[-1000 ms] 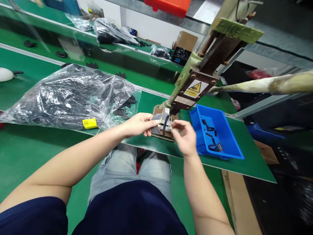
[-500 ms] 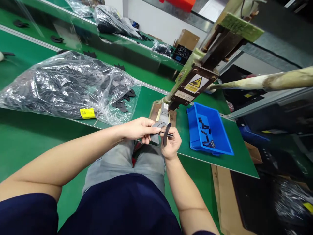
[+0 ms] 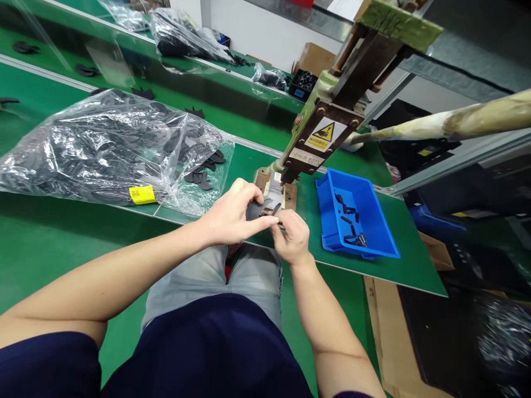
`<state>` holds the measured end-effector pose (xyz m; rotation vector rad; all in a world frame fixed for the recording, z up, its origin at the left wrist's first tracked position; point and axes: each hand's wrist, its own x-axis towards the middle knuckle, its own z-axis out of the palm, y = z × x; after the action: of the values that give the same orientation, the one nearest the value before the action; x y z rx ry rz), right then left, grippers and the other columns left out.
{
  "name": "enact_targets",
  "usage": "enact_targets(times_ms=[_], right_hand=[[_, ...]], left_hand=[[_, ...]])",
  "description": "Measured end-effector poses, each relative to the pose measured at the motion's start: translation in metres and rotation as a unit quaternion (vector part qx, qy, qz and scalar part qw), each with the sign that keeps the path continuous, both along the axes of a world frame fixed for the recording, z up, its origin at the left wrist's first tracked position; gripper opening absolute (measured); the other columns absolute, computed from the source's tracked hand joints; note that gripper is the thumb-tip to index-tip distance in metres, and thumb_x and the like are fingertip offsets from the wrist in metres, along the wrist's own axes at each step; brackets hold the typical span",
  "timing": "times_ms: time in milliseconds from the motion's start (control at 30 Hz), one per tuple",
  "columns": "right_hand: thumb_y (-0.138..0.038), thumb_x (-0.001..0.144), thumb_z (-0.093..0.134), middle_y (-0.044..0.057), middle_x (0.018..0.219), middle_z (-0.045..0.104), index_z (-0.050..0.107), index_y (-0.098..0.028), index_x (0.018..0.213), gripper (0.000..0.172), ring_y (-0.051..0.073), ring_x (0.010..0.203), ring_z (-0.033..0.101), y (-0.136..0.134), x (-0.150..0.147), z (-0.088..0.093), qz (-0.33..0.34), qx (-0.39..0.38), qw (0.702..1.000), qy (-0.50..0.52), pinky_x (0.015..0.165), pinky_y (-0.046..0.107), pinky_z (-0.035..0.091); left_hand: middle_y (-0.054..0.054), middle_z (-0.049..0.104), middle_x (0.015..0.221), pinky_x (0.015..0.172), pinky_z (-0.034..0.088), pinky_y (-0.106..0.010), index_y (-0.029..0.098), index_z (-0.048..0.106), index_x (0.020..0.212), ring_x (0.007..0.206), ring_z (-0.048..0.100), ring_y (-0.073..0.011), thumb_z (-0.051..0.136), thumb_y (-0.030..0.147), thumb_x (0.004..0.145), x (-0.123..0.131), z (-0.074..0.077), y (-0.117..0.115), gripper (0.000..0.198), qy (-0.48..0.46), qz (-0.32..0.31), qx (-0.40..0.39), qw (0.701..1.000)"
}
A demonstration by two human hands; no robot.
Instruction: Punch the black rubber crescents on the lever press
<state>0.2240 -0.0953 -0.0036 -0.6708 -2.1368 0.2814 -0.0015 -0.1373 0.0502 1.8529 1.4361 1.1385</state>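
My left hand point(image 3: 232, 215) and my right hand point(image 3: 292, 237) meet over the front edge of the green table point(image 3: 315, 204), just in front of the base of a hand press point(image 3: 277, 185). Both pinch a small dark flat piece point(image 3: 259, 210); the left fingers close on it from above, and the right fingers hold its right end with a thin dark strip. The press head with a yellow warning label point(image 3: 323, 135) stands right behind the hands.
A blue bin point(image 3: 365, 193) with several small dark parts sits right of the press. A large clear bag of dark pieces point(image 3: 103, 149) lies to the left, with a few loose pieces point(image 3: 201, 177) at its mouth. The press's long pale lever point(image 3: 456, 121) reaches out to the right.
The hands drew the dark piece back from the press base toward me, then brought it closer together; the left fingers now cover it from above and the upright dark strip is folded down.
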Motion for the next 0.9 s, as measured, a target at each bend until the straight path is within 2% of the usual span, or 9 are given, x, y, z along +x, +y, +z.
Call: enact_targets(times_ms=[100,267,467,567,633,700,767,833,900], right_hand=[[-0.028,0.101,0.061,0.006,0.089,0.073,0.069,-0.024,0.104,0.01,0.02,0.081,0.065,0.001,-0.001,0.0,-0.007,0.01,1.0,-0.011,0.076,0.038,0.053],[-0.03,0.101,0.06,0.007,0.091,0.074,0.07,-0.024,0.107,0.013,0.02,0.081,0.064,0.002,0.001,0.001,-0.004,0.004,1.0,-0.014,0.077,0.038,0.054],[-0.029,0.102,0.057,0.007,0.085,0.07,0.068,-0.023,0.1,0.013,0.02,0.08,0.061,0.006,-0.003,-0.005,-0.021,0.016,0.997,-0.069,0.074,0.037,0.048],[-0.027,0.101,0.059,0.006,0.085,0.071,0.068,-0.023,0.1,0.01,0.019,0.078,0.061,0.007,-0.004,-0.007,-0.027,0.026,0.998,-0.048,0.073,0.037,0.048],[-0.025,0.101,0.06,0.006,0.088,0.073,0.069,-0.023,0.103,0.009,0.019,0.079,0.063,0.007,-0.004,-0.008,-0.028,0.021,0.999,-0.016,0.074,0.037,0.051],[-0.025,0.1,0.061,0.006,0.091,0.075,0.069,-0.024,0.106,0.01,0.019,0.081,0.067,0.008,-0.003,-0.01,-0.026,0.011,1.0,0.01,0.075,0.037,0.054],[-0.023,0.1,0.063,0.006,0.095,0.077,0.07,-0.025,0.112,0.014,0.02,0.084,0.07,0.008,-0.001,-0.012,-0.016,0.003,1.0,0.027,0.076,0.038,0.057],[-0.021,0.098,0.065,0.008,0.105,0.078,0.069,-0.025,0.123,0.025,0.022,0.094,0.073,0.007,0.003,-0.014,-0.014,-0.009,0.999,0.037,0.082,0.04,0.06],[-0.02,0.096,0.067,0.011,0.117,0.076,0.064,-0.026,0.136,0.041,0.024,0.106,0.073,0.005,0.01,-0.014,-0.027,-0.034,0.998,0.045,0.091,0.044,0.062]], left_hand=[[-0.007,0.058,0.105,0.089,0.053,-0.034,0.021,0.07,0.088,0.104,0.058,-0.0223,0.076,0.046,0.093,0.003,-0.009,0.008,0.025,-0.013,-0.019,0.002,1.0],[-0.005,0.058,0.098,0.08,0.051,-0.031,0.021,0.068,0.082,0.1,0.058,-0.0206,0.074,0.042,0.095,0.001,-0.021,0.02,0.026,-0.068,-0.022,-0.05,0.996],[-0.007,0.058,0.104,0.098,0.051,-0.04,0.02,0.067,0.079,0.106,0.058,-0.0231,0.074,0.033,0.094,0.01,-0.013,0.016,0.021,0.013,0.001,0.041,0.999],[-0.007,0.059,0.102,0.1,0.05,-0.041,0.02,0.065,0.077,0.107,0.059,-0.0235,0.073,0.034,0.095,0.012,-0.015,0.021,0.024,0.021,0.004,0.049,0.999],[-0.006,0.059,0.103,0.092,0.053,-0.037,0.02,0.065,0.085,0.101,0.06,-0.0211,0.076,0.038,0.093,0.012,-0.021,0.025,0.022,-0.03,0.017,0.006,0.999],[-0.004,0.061,0.102,0.081,0.055,-0.031,0.021,0.065,0.099,0.09,0.061,-0.0174,0.08,0.044,0.089,0.012,-0.026,0.028,0.029,-0.12,0.02,-0.078,0.989],[-0.001,0.063,0.096,0.071,0.056,-0.028,0.021,0.063,0.106,0.081,0.062,-0.0151,0.081,0.053,0.087,0.011,-0.028,0.028,0.041,-0.216,-0.029,-0.188,0.958],[0.0,0.063,0.086,0.064,0.057,-0.027,0.02,0.064,0.101,0.073,0.062,-0.014,0.082,0.061,0.084,0.009,-0.029,0.028,0.048,-0.28,-0.102,-0.278,0.913],[0.001,0.063,0.081,0.058,0.056,-0.025,0.017,0.068,0.096,0.065,0.06,-0.0119,0.085,0.064,0.08,0.003,-0.032,0.031,0.053,-0.302,-0.121,-0.311,0.893]])
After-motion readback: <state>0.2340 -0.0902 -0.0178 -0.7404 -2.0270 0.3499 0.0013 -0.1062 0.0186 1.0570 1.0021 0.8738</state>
